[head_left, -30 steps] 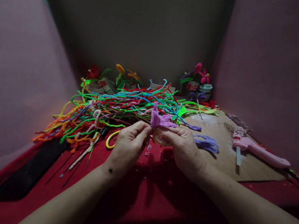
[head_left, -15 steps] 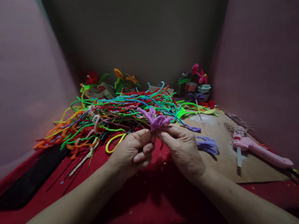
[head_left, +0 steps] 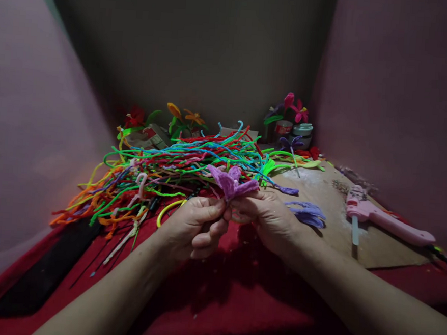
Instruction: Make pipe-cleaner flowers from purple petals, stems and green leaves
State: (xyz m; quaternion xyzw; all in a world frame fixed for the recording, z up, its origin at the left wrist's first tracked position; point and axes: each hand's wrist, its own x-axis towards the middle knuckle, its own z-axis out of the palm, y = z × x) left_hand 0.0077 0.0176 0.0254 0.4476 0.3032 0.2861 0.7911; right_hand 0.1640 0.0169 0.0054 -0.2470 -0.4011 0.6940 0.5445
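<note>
A purple pipe-cleaner flower point(head_left: 233, 182) with spread, pointed petals is held upright above the red cloth. My left hand point(head_left: 200, 226) pinches its base between thumb and forefinger, the other fingers curled in. From the other side, my right hand point(head_left: 268, 216) closes its fingertips on the same base, just under the petals. The fingers hide the lower end of the flower. Beside my left wrist lie yellow-handled scissors point(head_left: 164, 210), partly covered by the hand. Bent lavender pipe-cleaner loops point(head_left: 307, 214) lie to the right of my right hand.
A heap of coloured pipe cleaners point(head_left: 193, 155) spreads across the back. At right, a pink glue gun point(head_left: 386, 219) rests on a brown board point(head_left: 328, 246). A black flat object point(head_left: 43, 272) lies at left. Finished flowers point(head_left: 300, 111) and small jars point(head_left: 301, 134) stand behind.
Both hands have shifted slightly with the flower, whose petals now show from a different angle. My right fingers have moved a little lower around its base.
</note>
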